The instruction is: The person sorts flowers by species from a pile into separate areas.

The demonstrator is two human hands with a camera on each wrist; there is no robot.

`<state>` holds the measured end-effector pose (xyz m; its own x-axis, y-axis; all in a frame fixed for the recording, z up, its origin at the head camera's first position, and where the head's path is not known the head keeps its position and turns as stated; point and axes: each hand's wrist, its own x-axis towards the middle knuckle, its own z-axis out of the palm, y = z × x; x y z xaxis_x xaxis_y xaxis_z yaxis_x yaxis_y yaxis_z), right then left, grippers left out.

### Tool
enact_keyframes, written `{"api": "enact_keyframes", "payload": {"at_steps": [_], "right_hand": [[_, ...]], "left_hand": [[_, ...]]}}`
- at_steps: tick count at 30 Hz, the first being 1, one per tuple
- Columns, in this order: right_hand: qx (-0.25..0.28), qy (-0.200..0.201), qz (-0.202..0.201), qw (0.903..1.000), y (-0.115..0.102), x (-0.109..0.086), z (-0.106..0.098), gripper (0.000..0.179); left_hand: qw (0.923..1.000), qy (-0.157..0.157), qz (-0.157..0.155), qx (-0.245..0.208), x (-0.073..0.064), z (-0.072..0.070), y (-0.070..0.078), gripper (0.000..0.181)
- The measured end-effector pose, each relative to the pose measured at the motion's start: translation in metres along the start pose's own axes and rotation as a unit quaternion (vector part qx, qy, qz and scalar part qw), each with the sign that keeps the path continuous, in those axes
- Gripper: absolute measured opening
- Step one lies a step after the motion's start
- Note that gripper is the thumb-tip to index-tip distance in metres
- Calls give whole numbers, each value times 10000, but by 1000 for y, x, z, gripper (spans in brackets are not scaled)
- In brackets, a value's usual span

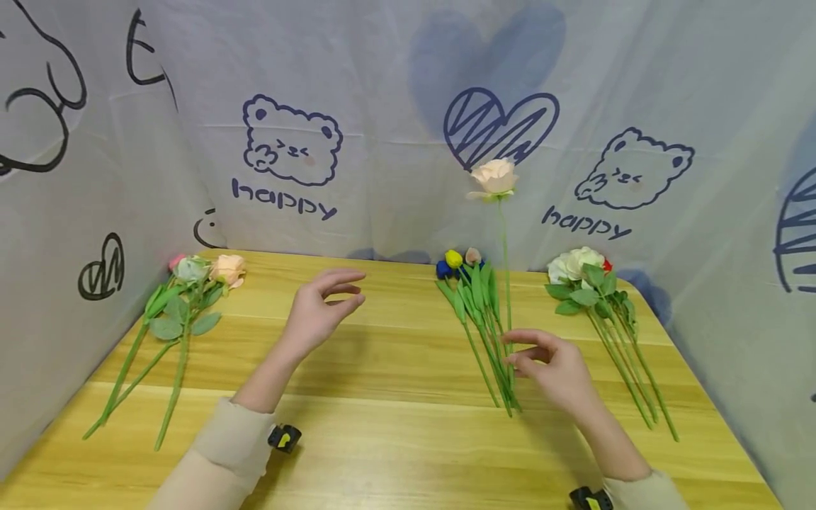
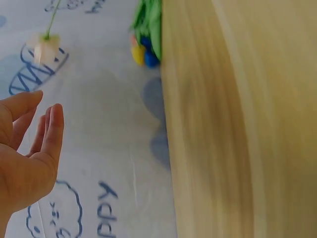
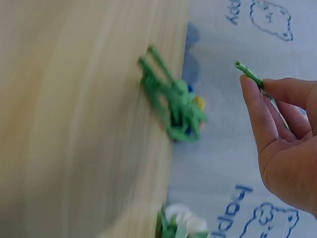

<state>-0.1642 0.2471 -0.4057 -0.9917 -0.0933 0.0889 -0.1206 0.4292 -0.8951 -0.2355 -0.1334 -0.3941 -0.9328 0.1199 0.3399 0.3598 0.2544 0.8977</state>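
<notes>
A pale peach artificial rose [image 1: 494, 177] stands upright in the air, its thin green stem [image 3: 250, 74] pinched near the lower end between the thumb and fingertips of my right hand [image 1: 556, 368]. In the right wrist view the cut end of that stem sticks out past the fingertips. My left hand [image 1: 321, 308] hovers above the table with fingers loosely bent and nothing between them. Behind the held stem lies a bunch of artificial tulips [image 1: 474, 297] with blue, yellow and pinkish heads. The rose head also appears upside down in the left wrist view.
On the wooden table [image 1: 382, 439], roses and leafy stems [image 1: 185, 312] lie at the left. White and red roses [image 1: 589, 276] lie at the right. A white curtain [image 1: 389, 106] with bear and heart drawings hangs behind the table's far edge.
</notes>
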Motion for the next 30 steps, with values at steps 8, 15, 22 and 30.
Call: {"api": "enact_keyframes", "payload": {"at_steps": [8,15,22,30], "right_hand": [[-465,31,316,9984,27,-9,-40,37],[-909,-207,828,9922,48,-20,-80,39],[-1187,-648,1323,9819,67,-28,-113,41],[-1341,-812,1679,9733,86,-31,-130,41]], "left_hand": [[9957,66,-106,923,-15,-54,-20,36],[9883,163,-56,1518,-32,-98,-28,36],[9777,132,38,2094,-47,-147,-42,35],[9607,-215,-67,2767,-68,-203,-67,34]]}}
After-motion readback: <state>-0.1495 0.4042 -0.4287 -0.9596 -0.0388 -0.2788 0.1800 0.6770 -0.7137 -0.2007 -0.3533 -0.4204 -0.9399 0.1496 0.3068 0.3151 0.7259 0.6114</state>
